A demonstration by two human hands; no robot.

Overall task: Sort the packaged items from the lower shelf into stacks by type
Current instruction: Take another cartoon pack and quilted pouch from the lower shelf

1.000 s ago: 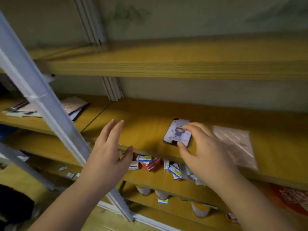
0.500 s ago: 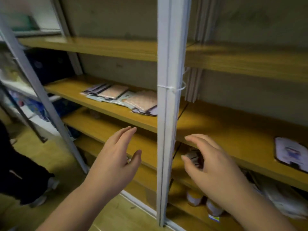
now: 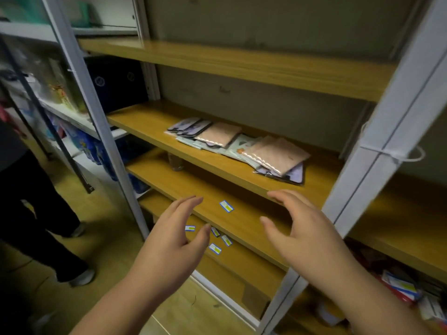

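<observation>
Your left hand (image 3: pixel 169 245) and right hand (image 3: pixel 307 235) hovered empty before shelving, fingers spread apart. Flat packets (image 3: pixel 244 146) lay heaped toward right end of middle shelf (image 3: pixel 150 122). One small blue-and-yellow box (image 3: pixel 226 206) sat near front edge of shelf below; four more (partly behind left hand) lay on bottom shelf (image 3: pixel 242 269).

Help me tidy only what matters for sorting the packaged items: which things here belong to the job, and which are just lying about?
Job:
flat packets heaped on the middle shelf
small blue-and-yellow packs on the lower shelves
left hand and right hand, both empty

Lying about:
dark box
bystander's shoes
</observation>
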